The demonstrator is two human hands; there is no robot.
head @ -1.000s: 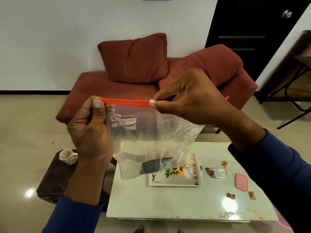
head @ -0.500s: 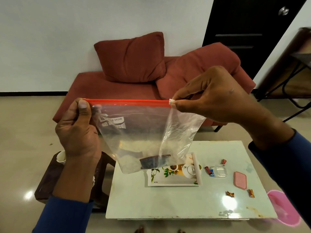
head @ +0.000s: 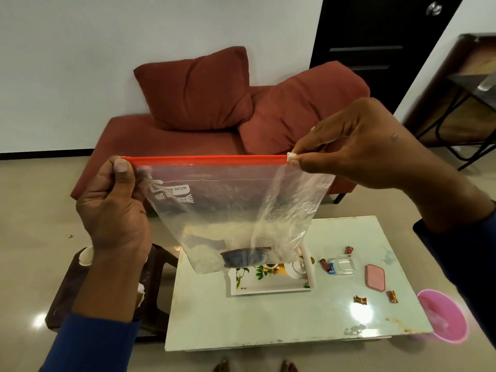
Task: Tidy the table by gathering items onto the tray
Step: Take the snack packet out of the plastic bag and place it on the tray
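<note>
A clear zip bag (head: 236, 208) with an orange slider strip hangs in the air above the table, a dark item (head: 245, 257) lying at its bottom. My left hand (head: 115, 208) grips the bag's left top corner. My right hand (head: 357, 146) pinches the white slider tab (head: 291, 156) at the strip's right end. Below, a white floral tray (head: 268, 284) lies on the pale table (head: 268, 323), partly hidden by the bag. Wrapped candies (head: 359, 300), a clear small box (head: 345, 265) and a pink lid (head: 375, 277) lie right of the tray.
A dark side stool (head: 69, 291) with a white cup (head: 86, 255) stands left of the table. A pink bin (head: 442, 316) sits at the table's right corner. A red sofa (head: 214, 122) with cushions stands behind; my feet show below the table's near edge.
My right hand has slid the white tab rightward along the orange strip to its right end. My left hand kept its hold on the left corner.
</note>
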